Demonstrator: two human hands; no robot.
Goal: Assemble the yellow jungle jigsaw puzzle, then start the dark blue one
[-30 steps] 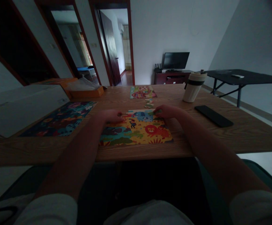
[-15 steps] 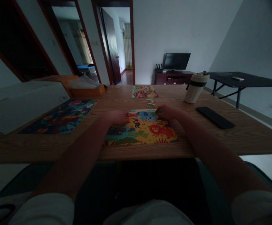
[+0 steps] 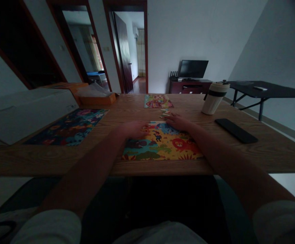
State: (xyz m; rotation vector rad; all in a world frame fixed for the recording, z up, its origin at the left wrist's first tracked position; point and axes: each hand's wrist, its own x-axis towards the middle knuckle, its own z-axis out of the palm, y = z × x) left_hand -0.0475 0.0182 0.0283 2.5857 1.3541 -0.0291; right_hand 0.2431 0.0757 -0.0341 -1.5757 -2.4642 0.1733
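Observation:
A colourful animal jigsaw puzzle, with a red lion, a blue elephant and a crocodile on yellow, lies flat near the table's front edge. My left hand rests on its upper left edge, fingers stretched forward and slightly apart. Over the upper right part lies my right hand, palm down with fingers spread, covering some of the picture. Its fingertips reach the near side of a few loose puzzle pieces beyond the puzzle. Whether they touch those pieces is too dim to tell.
Another puzzle lies farther back, and a dark blue one at left beside a white box. An orange box holds clear plastic. A cream tumbler and a black phone-like slab are at right.
The animal puzzle has slid right with my left hand at its side. My right hand has left the upper right corner, moving over the puzzle toward the loose pieces, its fingers spreading.

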